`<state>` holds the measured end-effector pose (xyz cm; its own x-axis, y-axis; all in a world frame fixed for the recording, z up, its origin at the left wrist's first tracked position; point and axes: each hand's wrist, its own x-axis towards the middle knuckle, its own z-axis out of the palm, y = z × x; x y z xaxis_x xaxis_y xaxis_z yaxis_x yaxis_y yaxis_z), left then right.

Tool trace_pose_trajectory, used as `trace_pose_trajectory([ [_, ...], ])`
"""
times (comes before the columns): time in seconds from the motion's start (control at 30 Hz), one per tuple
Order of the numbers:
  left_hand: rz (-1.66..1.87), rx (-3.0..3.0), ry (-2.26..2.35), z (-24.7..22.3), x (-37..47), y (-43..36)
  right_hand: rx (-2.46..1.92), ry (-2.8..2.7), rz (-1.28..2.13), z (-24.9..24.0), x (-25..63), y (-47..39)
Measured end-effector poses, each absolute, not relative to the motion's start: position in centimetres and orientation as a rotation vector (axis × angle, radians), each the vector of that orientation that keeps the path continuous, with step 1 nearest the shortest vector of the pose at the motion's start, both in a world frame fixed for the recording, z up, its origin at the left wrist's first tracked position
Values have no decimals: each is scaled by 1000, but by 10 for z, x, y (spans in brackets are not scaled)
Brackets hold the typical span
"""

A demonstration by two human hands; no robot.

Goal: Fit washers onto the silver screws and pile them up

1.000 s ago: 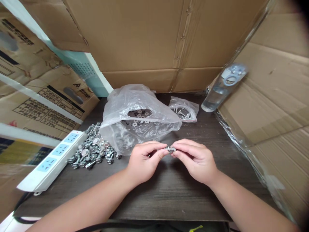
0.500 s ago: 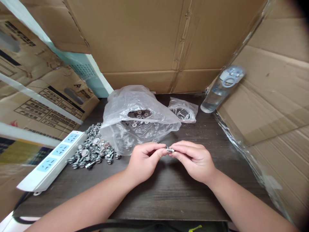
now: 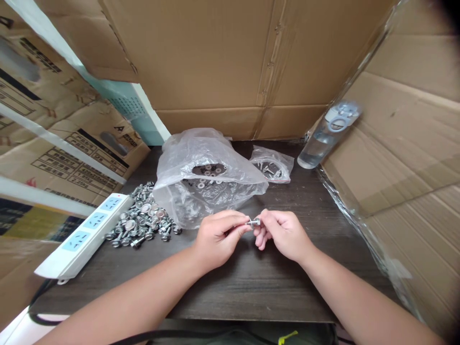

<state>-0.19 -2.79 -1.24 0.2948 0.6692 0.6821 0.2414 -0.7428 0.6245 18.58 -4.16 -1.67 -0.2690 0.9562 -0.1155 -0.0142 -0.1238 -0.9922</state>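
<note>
Thumb and fingertips of my left hand pinch one end of a small silver bolt, held roughly level above the table. At the bolt's other end, my right hand closes its thumb and forefinger on it, with the remaining fingers curled below. Just behind both hands lies a large clear plastic bag, and flat washers show through it. To the left is a heap of silver flange bolts. A small zip bag with screws inside rests behind my right hand.
A white power strip borders the heap on the left. Toward the back right, a clear water bottle stands by the cardboard wall. More cardboard closes off the back of the dark table.
My right hand has changed its grip: its thumb is now uppermost and the other fingers are curled under. The left hand keeps its pinch on the bolt. The view has shifted slightly.
</note>
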Motion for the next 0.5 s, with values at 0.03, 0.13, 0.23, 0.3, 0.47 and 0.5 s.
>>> trace_pose_trajectory([
  [0.03,1430,2138,840,-12,-2,-28,-1119,-1316,1499,-16,187,-41],
  [0.13,1369,1999,966,-10,-2,-29,-1016,-1350,1408,-14,192,-41],
  [0.23,1297,1863,1026,-9,-3,-29,-942,-1432,1358,-11,192,-44],
  [0.3,1290,1846,995,-9,-3,-29,-944,-1449,1350,-10,191,-46],
  [0.47,1389,1998,864,-9,-3,-27,-1005,-1469,1366,-10,187,-47],
  [0.5,1415,2035,834,-10,-3,-27,-1033,-1488,1370,-10,188,-47],
])
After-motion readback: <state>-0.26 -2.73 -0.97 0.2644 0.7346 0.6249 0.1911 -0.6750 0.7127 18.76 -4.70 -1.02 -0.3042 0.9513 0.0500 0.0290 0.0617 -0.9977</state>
